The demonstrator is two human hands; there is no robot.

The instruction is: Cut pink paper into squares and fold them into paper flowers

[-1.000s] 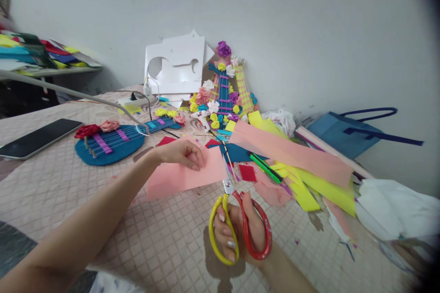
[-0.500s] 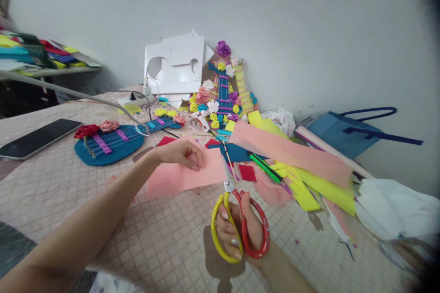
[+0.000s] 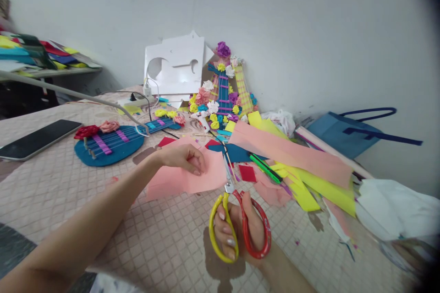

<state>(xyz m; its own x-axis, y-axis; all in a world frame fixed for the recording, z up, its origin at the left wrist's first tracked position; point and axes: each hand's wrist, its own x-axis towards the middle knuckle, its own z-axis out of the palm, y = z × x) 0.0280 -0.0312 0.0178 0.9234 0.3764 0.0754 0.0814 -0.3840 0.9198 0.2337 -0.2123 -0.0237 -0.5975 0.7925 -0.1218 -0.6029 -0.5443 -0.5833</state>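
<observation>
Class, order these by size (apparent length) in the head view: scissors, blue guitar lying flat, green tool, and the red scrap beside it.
1. Blue guitar
2. Scissors
3. Green tool
4. Red scrap
The scissors look nearer the camera than the guitar, so true sizes may differ.

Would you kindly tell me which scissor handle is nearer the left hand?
The curved yellow handle, on the left; the curved red handle is farther right, farther from the left hand.
</observation>
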